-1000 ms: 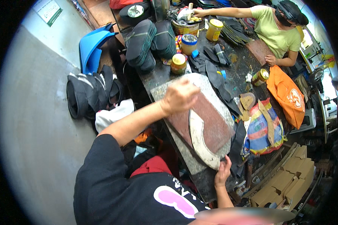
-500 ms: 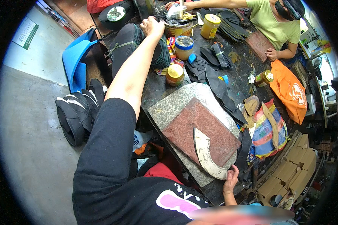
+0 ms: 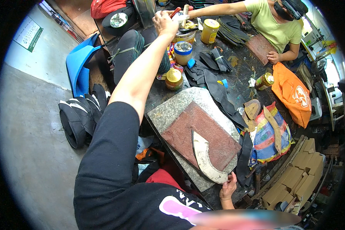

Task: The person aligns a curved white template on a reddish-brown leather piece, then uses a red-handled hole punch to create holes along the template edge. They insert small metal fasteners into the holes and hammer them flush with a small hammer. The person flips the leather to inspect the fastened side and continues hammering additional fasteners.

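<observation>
Leans over a dark, cluttered worktable (image 3: pixel 159 91), extending the left arm (image 3: pixel 128 86) nearly straight past stacked black soles (image 3: pixel 124 51). Sets the right hand (image 3: pixel 228 186) low at the near edge, just beside a speckled stone slab (image 3: pixel 180 100) bearing a reddish-brown board (image 3: pixel 188 122). Curls those fingers at the lower tip of a curved cream strip (image 3: pixel 204 153) lying across board and slab, touching it; cannot tell whether pinching. Bends the fingers of the left hand (image 3: pixel 165 23) beside a red handle (image 3: pixel 175 12); cannot tell whether gripping.
</observation>
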`<control>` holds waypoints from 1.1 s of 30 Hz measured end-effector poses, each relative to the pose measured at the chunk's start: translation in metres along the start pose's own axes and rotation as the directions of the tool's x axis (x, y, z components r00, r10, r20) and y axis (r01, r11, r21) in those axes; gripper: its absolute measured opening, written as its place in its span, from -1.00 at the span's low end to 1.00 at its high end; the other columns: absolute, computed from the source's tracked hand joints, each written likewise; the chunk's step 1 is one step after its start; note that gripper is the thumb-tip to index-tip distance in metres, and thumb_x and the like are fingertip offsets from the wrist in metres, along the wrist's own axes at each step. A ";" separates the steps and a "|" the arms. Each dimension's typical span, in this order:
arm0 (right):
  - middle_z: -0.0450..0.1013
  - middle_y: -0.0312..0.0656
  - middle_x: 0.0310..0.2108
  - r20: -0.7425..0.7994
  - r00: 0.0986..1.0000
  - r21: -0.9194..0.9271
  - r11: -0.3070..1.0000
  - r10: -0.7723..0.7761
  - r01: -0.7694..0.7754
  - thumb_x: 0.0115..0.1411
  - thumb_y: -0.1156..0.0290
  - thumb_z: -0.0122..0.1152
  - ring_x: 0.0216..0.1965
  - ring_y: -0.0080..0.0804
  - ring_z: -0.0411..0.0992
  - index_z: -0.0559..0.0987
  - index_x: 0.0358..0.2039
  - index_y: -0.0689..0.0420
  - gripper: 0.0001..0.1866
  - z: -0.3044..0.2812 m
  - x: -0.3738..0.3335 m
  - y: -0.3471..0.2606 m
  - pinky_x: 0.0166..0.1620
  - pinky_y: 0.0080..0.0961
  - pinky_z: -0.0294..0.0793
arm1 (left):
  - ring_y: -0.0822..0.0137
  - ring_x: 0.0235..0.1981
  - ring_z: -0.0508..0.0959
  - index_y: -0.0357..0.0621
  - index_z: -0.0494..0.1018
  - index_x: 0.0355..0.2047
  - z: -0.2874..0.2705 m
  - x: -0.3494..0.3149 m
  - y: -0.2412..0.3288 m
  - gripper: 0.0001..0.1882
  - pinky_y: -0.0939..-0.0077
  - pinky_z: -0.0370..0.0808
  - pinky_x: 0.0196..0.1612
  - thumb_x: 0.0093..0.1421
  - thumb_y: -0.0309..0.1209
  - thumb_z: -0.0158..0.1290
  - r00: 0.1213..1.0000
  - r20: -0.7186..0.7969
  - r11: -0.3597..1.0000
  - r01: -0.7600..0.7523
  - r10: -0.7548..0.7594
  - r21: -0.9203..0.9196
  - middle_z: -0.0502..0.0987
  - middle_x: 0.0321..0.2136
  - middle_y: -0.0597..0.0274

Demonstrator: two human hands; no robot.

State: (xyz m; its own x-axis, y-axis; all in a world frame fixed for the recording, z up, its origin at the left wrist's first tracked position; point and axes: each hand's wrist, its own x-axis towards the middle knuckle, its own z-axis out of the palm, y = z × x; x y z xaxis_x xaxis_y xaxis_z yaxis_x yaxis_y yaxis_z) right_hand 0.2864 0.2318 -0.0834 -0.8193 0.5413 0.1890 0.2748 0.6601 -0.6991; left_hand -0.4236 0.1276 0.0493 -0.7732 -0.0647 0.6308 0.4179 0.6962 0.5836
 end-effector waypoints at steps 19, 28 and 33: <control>0.30 0.09 0.13 0.067 0.996 -0.450 0.892 0.067 -0.029 0.33 -0.24 -0.21 0.13 0.10 0.25 0.34 0.21 0.22 -0.22 0.002 0.005 -0.008 0.18 0.04 0.16 | 0.12 0.08 0.56 0.40 0.29 0.29 0.140 0.112 -0.176 -0.36 0.28 0.46 0.15 0.19 -0.43 0.01 0.740 0.648 0.903 -0.387 0.182 0.189 0.60 -0.02 0.03; 0.29 0.10 0.14 0.083 0.993 -0.481 0.876 0.090 -0.039 0.32 -0.23 -0.27 0.15 0.11 0.23 0.34 0.22 0.23 -0.21 0.002 0.003 -0.008 0.20 0.02 0.13 | -0.06 0.00 0.58 0.18 0.42 0.12 0.148 0.104 -0.185 -0.38 0.16 0.51 -0.01 0.01 -0.62 0.10 0.727 0.570 0.916 -0.377 0.383 -0.135 0.59 -0.11 -0.14; 0.29 0.09 0.14 0.070 0.994 -0.479 0.877 0.084 -0.040 0.32 -0.24 -0.27 0.14 0.10 0.24 0.35 0.22 0.21 -0.21 0.002 0.002 -0.006 0.20 0.02 0.14 | 0.10 -0.24 0.64 -0.11 0.59 -0.26 0.138 0.128 -0.159 -0.79 0.25 0.53 -0.14 0.05 -0.40 0.20 0.757 0.627 0.982 -0.111 0.185 -0.155 0.61 -0.33 -0.09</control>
State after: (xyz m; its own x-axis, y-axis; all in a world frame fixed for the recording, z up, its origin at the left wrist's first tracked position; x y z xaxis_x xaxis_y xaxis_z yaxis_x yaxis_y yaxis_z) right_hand 0.2817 0.2276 -0.0800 -0.8266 0.5569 0.0808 0.5149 0.8064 -0.2909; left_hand -0.6545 0.1071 -0.0337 -0.8069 0.5281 0.2645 0.5702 0.5798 0.5820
